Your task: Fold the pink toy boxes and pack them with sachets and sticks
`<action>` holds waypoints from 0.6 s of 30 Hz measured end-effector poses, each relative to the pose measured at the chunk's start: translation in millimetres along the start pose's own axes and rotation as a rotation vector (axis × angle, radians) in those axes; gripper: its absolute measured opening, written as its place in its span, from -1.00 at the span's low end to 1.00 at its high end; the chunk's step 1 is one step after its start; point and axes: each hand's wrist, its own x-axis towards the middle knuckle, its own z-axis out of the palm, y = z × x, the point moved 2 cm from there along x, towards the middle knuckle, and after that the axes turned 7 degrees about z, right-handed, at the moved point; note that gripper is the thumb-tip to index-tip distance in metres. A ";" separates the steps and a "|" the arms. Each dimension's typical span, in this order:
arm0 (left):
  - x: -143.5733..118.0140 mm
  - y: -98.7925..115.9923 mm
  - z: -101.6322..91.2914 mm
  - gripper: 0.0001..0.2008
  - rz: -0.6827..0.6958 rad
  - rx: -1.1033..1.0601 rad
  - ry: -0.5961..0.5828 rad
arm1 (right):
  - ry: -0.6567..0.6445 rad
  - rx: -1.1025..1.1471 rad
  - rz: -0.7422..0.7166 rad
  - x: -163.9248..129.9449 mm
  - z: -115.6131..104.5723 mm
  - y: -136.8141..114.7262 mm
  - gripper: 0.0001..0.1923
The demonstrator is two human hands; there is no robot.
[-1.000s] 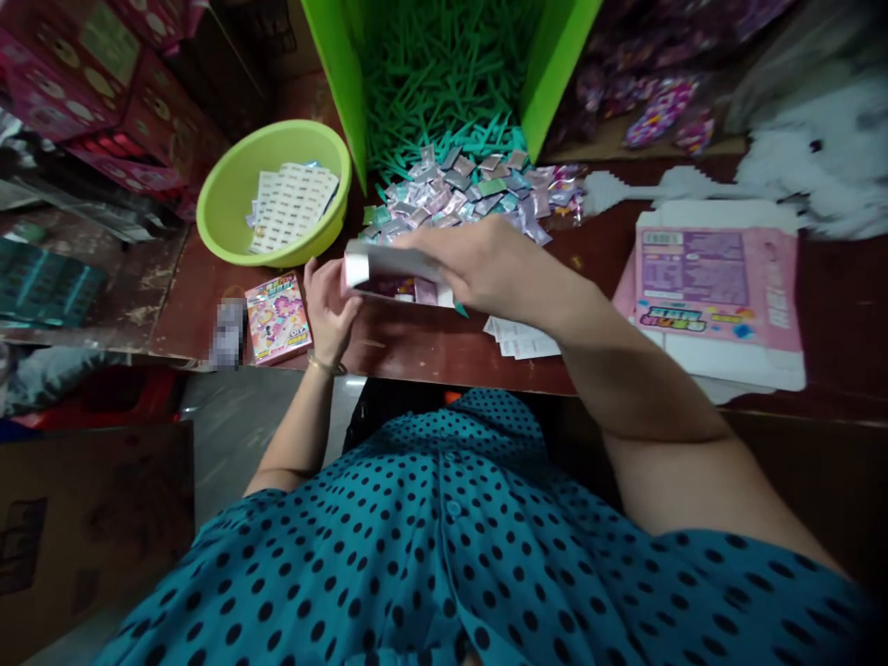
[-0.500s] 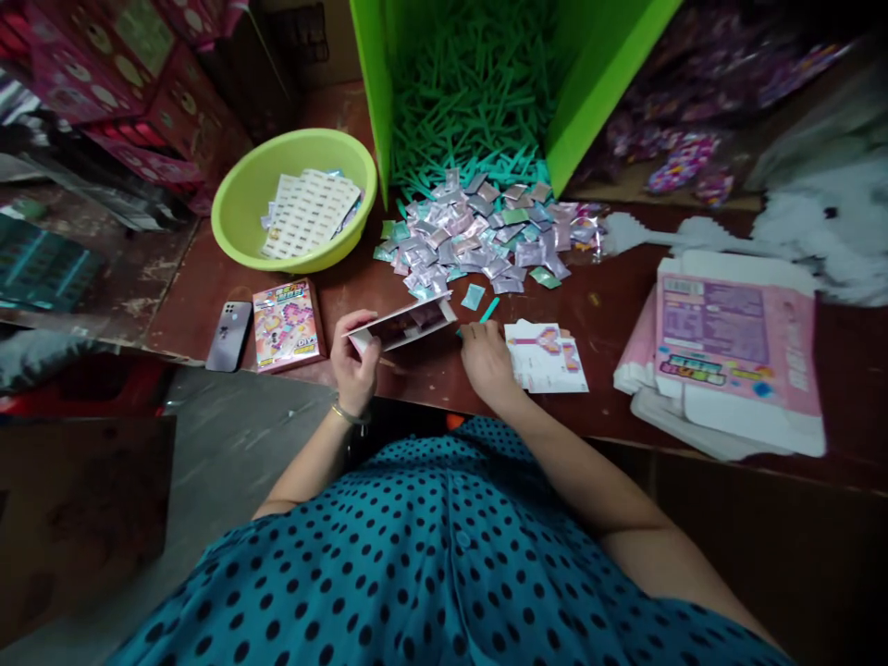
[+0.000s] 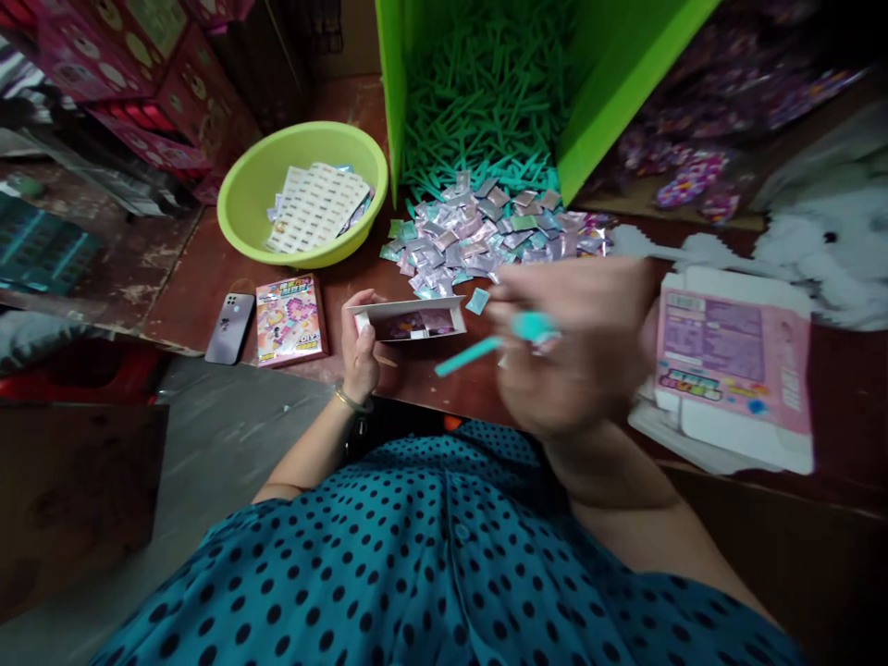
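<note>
Holding the open pink box (image 3: pixel 409 322) in my left hand (image 3: pixel 359 344) at the table's (image 3: pixel 208 277) front edge, my blurred right hand (image 3: pixel 575 347) pinches a teal stick (image 3: pixel 468 356); rushing could miss the narrow opening and tip the box off.

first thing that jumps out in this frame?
The blurred right hand raised mid-frame, holding a teal stick. To its left, the left hand holds an open small box over the table edge. Behind them, a heap of shiny packets spills below a bright green bin of teal sticks, beside a lime bowl.
</note>
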 end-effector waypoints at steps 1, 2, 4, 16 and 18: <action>1.1 -0.6 1.6 -0.53 0.000 -0.013 0.001 | -0.020 -0.046 -0.053 11.5 24.2 7.3 -0.56; 2.9 -1.6 2.6 -0.54 0.004 -0.024 0.006 | -0.011 -0.069 -0.090 22.1 46.2 15.6 -0.56; 8.6 -5.3 3.0 -0.55 0.000 -0.029 0.021 | -0.045 -0.088 -0.126 38.0 77.9 30.5 -0.58; 39.7 -21.6 1.9 -0.65 -0.253 -0.266 -0.018 | -0.189 0.423 0.273 60.2 79.3 116.4 -0.40; 48.2 -22.5 2.0 -0.68 -0.314 -0.254 -0.062 | -0.126 0.331 0.222 69.8 81.1 113.4 -0.45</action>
